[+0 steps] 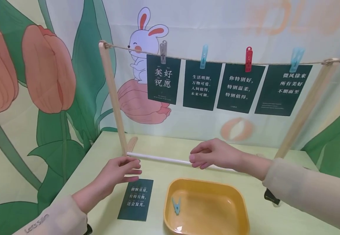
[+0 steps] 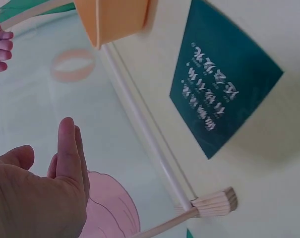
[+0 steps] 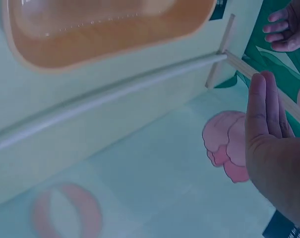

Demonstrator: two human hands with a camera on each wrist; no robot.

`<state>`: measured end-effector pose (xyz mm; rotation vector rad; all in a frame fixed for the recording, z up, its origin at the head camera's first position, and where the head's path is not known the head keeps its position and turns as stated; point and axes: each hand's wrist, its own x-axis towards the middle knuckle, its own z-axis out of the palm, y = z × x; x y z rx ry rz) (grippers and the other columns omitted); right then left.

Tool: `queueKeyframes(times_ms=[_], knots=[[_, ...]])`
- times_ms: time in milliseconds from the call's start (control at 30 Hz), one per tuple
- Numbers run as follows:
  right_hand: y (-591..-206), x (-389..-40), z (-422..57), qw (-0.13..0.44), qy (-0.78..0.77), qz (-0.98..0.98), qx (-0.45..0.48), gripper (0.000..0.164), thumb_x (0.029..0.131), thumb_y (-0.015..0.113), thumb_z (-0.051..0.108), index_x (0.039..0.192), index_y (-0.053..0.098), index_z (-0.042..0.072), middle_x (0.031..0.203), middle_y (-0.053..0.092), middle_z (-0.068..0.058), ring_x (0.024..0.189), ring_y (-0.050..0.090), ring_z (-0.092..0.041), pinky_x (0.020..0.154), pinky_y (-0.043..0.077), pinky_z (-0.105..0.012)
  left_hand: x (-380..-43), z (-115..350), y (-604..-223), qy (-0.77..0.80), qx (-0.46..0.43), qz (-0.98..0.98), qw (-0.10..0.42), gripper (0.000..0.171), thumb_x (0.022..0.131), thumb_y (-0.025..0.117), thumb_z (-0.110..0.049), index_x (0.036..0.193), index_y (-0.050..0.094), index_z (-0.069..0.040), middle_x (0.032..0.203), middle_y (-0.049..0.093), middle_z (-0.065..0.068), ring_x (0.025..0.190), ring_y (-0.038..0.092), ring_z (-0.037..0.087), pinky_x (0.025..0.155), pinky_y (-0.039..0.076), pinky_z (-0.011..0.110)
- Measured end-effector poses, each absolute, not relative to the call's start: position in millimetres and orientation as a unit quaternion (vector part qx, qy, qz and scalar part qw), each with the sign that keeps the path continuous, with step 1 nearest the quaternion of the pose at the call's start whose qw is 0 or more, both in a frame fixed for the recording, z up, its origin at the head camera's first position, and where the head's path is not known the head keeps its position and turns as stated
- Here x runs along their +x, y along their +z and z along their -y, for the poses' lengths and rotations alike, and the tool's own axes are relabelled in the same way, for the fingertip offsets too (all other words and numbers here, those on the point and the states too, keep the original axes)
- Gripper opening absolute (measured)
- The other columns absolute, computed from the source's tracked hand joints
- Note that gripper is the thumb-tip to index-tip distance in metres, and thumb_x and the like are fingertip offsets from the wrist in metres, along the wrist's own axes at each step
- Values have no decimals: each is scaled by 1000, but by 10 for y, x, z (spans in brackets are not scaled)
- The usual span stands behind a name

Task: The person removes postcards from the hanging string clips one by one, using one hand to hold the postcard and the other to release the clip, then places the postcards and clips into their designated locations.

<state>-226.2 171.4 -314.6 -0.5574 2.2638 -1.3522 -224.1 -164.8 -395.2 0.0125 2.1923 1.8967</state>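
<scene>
My left hand (image 1: 115, 173) hovers above the table, nearest to a dark green card (image 1: 136, 199) with white writing that lies flat; its fingers are relaxed and hold nothing. Farther right, my right hand (image 1: 214, 154) is held in the air before the white bar, behind the yellow tray (image 1: 206, 183), fingers loosely bent around nothing. One light blue clothespin (image 1: 176, 206) lies in that tray. On the string (image 1: 231, 62) hang several dark green cards, among them one card (image 1: 164, 80) under a grey clothespin (image 1: 163, 52) and another (image 1: 241, 88) under a red clothespin (image 1: 248, 59).
A wooden post (image 1: 112, 98) on the left and another (image 1: 304, 107) on the right carry the string. Low between them runs a white bar (image 1: 158, 158). Behind stands a cloth backdrop (image 1: 231, 19) printed with a rabbit and tulips.
</scene>
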Motion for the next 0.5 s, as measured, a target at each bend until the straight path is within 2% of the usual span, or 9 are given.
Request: queueKeyframes(times_ms=[233, 500], knots=[[-2872, -2287, -1811, 198, -480, -831, -198, 38, 88, 68, 35, 114, 59, 9, 100, 64, -7, 91, 63, -21, 80, 50, -35, -2344, 1517, -3783, 640, 26, -758, 122, 37, 89, 67, -29, 115, 55, -6, 105, 60, 10, 98, 60, 28, 75, 52, 36], [-2558, -2317, -1861, 164, -476, -841, -200, 36, 89, 68, 30, 117, 57, 10, 102, 64, -6, 92, 63, -21, 80, 50, -33, -2500, 1385, -3607, 636, 64, -760, 119, 35, 90, 66, -29, 115, 54, -7, 109, 57, 12, 99, 60, 26, 77, 51, 35]])
